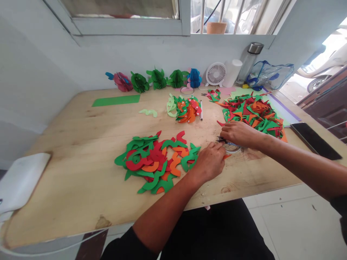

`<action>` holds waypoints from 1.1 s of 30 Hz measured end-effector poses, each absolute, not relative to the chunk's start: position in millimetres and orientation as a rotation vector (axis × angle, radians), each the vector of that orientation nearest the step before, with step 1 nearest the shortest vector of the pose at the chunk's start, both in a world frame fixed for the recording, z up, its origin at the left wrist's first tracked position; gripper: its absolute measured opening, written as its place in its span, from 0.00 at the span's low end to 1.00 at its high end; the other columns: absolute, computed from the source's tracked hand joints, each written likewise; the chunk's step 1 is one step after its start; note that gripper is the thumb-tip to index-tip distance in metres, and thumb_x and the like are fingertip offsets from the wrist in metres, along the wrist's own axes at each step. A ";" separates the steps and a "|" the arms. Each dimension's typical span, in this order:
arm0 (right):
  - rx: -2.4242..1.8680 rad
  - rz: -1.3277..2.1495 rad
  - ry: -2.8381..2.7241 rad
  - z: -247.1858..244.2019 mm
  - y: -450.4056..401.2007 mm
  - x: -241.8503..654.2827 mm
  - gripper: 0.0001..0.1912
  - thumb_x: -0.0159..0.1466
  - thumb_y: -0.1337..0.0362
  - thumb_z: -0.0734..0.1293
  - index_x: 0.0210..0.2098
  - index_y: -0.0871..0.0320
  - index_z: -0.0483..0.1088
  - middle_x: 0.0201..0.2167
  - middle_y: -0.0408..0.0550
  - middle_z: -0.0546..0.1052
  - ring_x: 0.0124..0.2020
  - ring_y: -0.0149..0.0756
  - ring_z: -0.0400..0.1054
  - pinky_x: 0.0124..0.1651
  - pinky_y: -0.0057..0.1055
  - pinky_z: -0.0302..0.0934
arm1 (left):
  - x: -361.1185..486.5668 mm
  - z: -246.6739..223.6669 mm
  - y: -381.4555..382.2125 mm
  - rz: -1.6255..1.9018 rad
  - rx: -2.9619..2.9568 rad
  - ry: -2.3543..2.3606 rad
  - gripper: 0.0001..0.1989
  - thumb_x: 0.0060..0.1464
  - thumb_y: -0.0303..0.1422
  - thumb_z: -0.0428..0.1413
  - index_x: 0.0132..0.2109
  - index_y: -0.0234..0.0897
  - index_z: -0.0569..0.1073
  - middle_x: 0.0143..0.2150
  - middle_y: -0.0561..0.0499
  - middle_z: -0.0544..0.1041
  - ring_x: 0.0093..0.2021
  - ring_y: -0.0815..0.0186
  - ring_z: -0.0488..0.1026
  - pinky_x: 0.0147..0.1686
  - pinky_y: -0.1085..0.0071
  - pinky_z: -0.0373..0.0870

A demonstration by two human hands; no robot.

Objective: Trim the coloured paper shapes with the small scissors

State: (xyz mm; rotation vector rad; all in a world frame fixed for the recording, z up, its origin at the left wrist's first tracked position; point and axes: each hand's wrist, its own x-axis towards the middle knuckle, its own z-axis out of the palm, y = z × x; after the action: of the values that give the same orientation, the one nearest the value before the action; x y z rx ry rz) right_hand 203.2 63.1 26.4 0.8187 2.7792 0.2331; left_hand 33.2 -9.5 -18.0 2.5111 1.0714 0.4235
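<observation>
My left hand [210, 161] is bent over the table with its fingers closed; a bit of orange paper [226, 156] shows at its fingertips. My right hand [238, 134] is closed beside it, and a small dark tool [221, 139] shows at its fingertips. Just below my right hand lies a round clear dish or roll [232, 147], partly covered. Left of my hands spreads a pile of curved red, green and orange paper cutouts [154, 162]. A heap of pointed paper scraps [255, 112] lies beyond my right hand.
Along the wall stand folded paper figures [157, 78], a small white fan [216, 74], a glass bottle [249, 63] and a clear bag [271, 75]. A phone [316, 140] lies at the right, a white device [23, 180] at the left. Smaller cutouts [187, 108] sit mid-table.
</observation>
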 end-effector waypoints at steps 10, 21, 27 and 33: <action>0.784 0.407 2.749 25.0 58.4 194.5 0.07 0.61 0.73 0.62 0.29 0.64 0.70 0.27 0.55 0.75 0.30 0.39 0.66 0.32 0.33 0.49 | 33.1 -18.7 -9.9 0.448 2.519 1.082 0.09 0.55 0.25 0.47 0.40 0.33 0.71 0.55 0.45 0.70 0.50 0.60 0.66 0.51 0.61 0.67; 1.116 0.338 2.784 11.1 56.3 204.1 0.10 0.62 0.71 0.59 0.29 0.63 0.69 0.27 0.53 0.74 0.30 0.37 0.66 0.33 0.30 0.50 | 32.7 -16.9 -9.6 0.426 2.534 1.084 0.09 0.55 0.26 0.48 0.40 0.33 0.72 0.57 0.44 0.69 0.52 0.59 0.65 0.54 0.62 0.65; 1.639 0.184 2.847 14.6 57.8 215.0 0.10 0.62 0.66 0.58 0.31 0.60 0.70 0.27 0.50 0.74 0.29 0.34 0.65 0.30 0.27 0.50 | 32.1 -17.3 -10.4 0.443 2.534 1.095 0.09 0.55 0.26 0.48 0.40 0.34 0.71 0.59 0.46 0.68 0.51 0.59 0.65 0.52 0.62 0.66; 1.837 -0.290 2.879 12.4 44.7 221.6 0.08 0.60 0.63 0.62 0.30 0.58 0.71 0.24 0.44 0.74 0.24 0.29 0.63 0.29 0.24 0.52 | 32.8 -19.4 -11.7 0.472 2.532 1.092 0.08 0.55 0.26 0.48 0.39 0.34 0.71 0.59 0.46 0.68 0.50 0.59 0.66 0.51 0.61 0.67</action>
State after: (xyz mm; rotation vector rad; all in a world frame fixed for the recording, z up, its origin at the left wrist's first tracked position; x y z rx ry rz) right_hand 221.6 44.7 12.4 1.8375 2.8791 -0.2900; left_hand 32.8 -11.7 -19.4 2.5324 1.0921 0.4721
